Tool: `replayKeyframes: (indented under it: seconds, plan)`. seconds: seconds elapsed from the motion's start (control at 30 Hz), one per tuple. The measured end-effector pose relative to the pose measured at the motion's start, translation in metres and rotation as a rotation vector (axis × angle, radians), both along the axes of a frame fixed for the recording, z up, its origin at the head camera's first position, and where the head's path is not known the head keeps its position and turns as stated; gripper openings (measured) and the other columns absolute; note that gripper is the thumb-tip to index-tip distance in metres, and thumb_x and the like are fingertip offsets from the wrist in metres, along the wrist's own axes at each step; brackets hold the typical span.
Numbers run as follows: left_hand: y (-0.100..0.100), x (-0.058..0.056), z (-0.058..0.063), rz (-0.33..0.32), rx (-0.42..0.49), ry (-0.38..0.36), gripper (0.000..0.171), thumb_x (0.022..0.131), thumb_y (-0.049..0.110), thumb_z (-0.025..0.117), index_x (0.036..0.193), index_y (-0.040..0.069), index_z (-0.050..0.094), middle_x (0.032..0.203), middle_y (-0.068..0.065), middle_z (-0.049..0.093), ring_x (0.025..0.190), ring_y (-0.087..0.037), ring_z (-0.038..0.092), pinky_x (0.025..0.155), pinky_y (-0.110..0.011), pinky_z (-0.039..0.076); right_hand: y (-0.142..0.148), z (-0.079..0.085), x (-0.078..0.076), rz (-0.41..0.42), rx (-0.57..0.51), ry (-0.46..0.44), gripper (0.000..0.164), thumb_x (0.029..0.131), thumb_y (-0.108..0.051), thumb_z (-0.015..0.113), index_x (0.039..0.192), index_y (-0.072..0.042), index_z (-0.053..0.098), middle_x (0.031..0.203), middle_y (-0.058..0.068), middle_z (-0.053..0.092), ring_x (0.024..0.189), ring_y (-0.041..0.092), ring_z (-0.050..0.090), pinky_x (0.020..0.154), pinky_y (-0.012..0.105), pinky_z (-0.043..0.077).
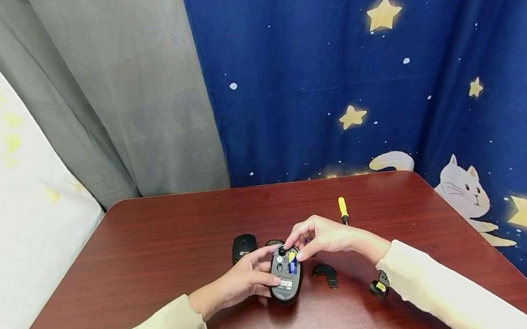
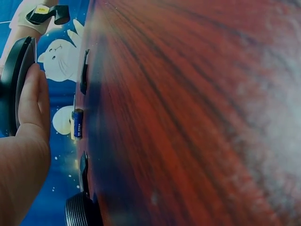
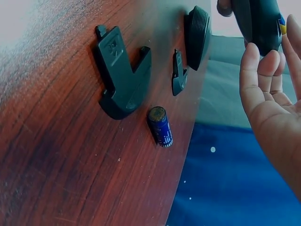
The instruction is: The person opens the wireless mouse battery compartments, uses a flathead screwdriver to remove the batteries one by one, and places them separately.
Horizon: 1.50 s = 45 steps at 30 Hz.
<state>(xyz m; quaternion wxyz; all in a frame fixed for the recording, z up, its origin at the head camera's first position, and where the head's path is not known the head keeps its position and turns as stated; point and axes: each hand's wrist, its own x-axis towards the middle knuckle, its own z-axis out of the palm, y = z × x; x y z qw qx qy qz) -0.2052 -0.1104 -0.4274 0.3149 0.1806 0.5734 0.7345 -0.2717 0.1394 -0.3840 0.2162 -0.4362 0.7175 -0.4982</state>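
Note:
Belly up, a black computer mouse (image 1: 284, 284) is gripped by my left hand (image 1: 245, 280), the thumb lying across its underside. Its battery bay is uncovered and shows a blue and yellow battery (image 1: 292, 263). My right hand (image 1: 322, 236) has its thumb on this battery and its index finger at the mouse's far end; the finger contact is partly hidden. On the table near the right hand lies a black battery cover (image 1: 324, 272), angled in shape. A loose blue battery (image 3: 160, 127) rests beyond that cover, in the right wrist view.
A second black mouse (image 1: 243, 246) sits behind my left hand. A smaller black cover (image 3: 178, 73) lies near that mouse in the right wrist view. A yellow-handled screwdriver (image 1: 343, 210) lies farther back on the brown table (image 1: 177, 223). Curtains (image 1: 305, 100) hang behind the table.

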Motion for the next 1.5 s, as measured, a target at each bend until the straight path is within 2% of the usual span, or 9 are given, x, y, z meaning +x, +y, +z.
replayKeyframes:
  seconds: [0.33, 0.5, 0.9, 1.1, 1.33, 1.43, 1.5]
  plan:
    - [0.001, 0.002, -0.002, 0.003, -0.002, 0.001, 0.076, 0.082, -0.002, 0.066, 0.148, 0.002, 0.029, 0.119, -0.023, 0.062, 0.088, -0.025, 0.068, 0.067, -0.034, 0.057, -0.003, -0.005, -0.002, 0.025, 0.033, 0.070, 0.027, 0.077, -0.006, 0.079, 0.103, -0.001, 0.074, 0.090, 0.005, 0.065, 0.077, 0.012, 0.056, 0.068, 0.036, 0.049]
    - [0.000, 0.003, -0.003, 0.005, 0.001, 0.003, 0.076, 0.082, -0.003, 0.066, 0.148, 0.001, 0.028, 0.118, -0.024, 0.062, 0.089, -0.025, 0.068, 0.068, -0.035, 0.057, -0.003, -0.005, -0.002, 0.033, 0.044, 0.100, 0.025, 0.078, -0.009, 0.080, 0.102, -0.003, 0.076, 0.091, 0.005, 0.065, 0.079, 0.013, 0.055, 0.068, 0.036, 0.049]
    - [0.001, 0.003, -0.004, -0.011, 0.008, -0.005, 0.078, 0.082, -0.004, 0.066, 0.150, 0.001, 0.026, 0.118, -0.023, 0.062, 0.090, -0.025, 0.068, 0.068, -0.035, 0.057, -0.003, -0.005, -0.001, 0.034, 0.060, 0.076, 0.021, 0.078, -0.007, 0.079, 0.099, -0.003, 0.075, 0.088, 0.003, 0.064, 0.077, 0.012, 0.053, 0.067, 0.032, 0.047]
    - [0.001, 0.003, -0.002, -0.007, 0.016, -0.012, 0.079, 0.082, -0.003, 0.066, 0.149, 0.001, 0.026, 0.120, -0.024, 0.061, 0.092, -0.027, 0.067, 0.070, -0.036, 0.057, -0.002, -0.003, -0.001, 0.009, 0.051, -0.007, 0.017, 0.082, -0.003, 0.075, 0.099, -0.001, 0.074, 0.089, 0.006, 0.065, 0.075, 0.015, 0.054, 0.064, 0.026, 0.047]
    - [0.000, 0.003, 0.000, -0.004, 0.015, -0.012, 0.078, 0.082, -0.003, 0.066, 0.149, 0.001, 0.027, 0.119, -0.024, 0.062, 0.092, -0.028, 0.068, 0.071, -0.037, 0.057, 0.001, 0.000, -0.004, -0.049, 0.002, -0.098, 0.018, 0.083, -0.002, 0.072, 0.099, 0.007, 0.070, 0.093, 0.006, 0.067, 0.074, 0.015, 0.059, 0.063, 0.034, 0.051]
    - [0.000, 0.003, 0.001, -0.008, 0.018, -0.009, 0.077, 0.082, -0.004, 0.065, 0.149, 0.001, 0.027, 0.119, -0.024, 0.062, 0.092, -0.028, 0.068, 0.072, -0.039, 0.057, 0.005, 0.000, -0.006, -0.070, -0.071, -0.216, 0.019, 0.085, 0.001, 0.069, 0.101, 0.009, 0.067, 0.094, 0.006, 0.069, 0.078, 0.014, 0.063, 0.072, 0.032, 0.054]
    - [0.000, 0.003, 0.001, -0.009, 0.019, -0.008, 0.076, 0.083, -0.004, 0.065, 0.149, 0.002, 0.028, 0.119, -0.023, 0.062, 0.092, -0.028, 0.068, 0.073, -0.040, 0.057, 0.007, 0.001, -0.007, -0.067, -0.134, -0.319, 0.016, 0.087, 0.002, 0.067, 0.102, 0.005, 0.068, 0.096, 0.006, 0.069, 0.083, 0.015, 0.065, 0.079, 0.034, 0.055]
